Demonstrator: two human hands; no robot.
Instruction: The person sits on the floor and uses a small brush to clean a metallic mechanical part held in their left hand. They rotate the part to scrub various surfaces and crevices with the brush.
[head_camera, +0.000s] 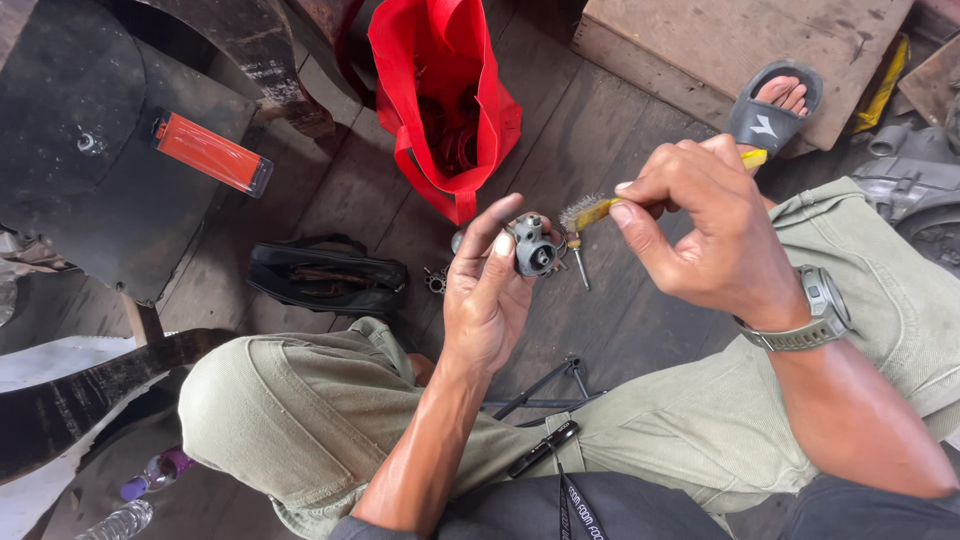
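— What did you have in your hands?

— My left hand (487, 290) was closed around a small grey metal part (533, 247), pinched at my fingertips with its round opening facing up at me. My right hand (705, 235) gripped a yellow-handled wire brush (590, 212) between thumb and fingers, bristles pointing left.

— How close was the brush to the part?

— Just beside it, the bristles near its upper right edge; I couldn't tell whether they touched. A thin metal pin (580, 265) hung below, between both grips.

— And around you?

— My knees in olive trousers (300, 410) sat nearest, and a watch (822, 305) was on my right wrist. Beyond my left hand a black pouch (328, 275) lay on the wooden floor (590, 130). Farther off stood a red bag (450, 100), and my sandalled foot (775, 105) rested by a wooden board (720, 40).
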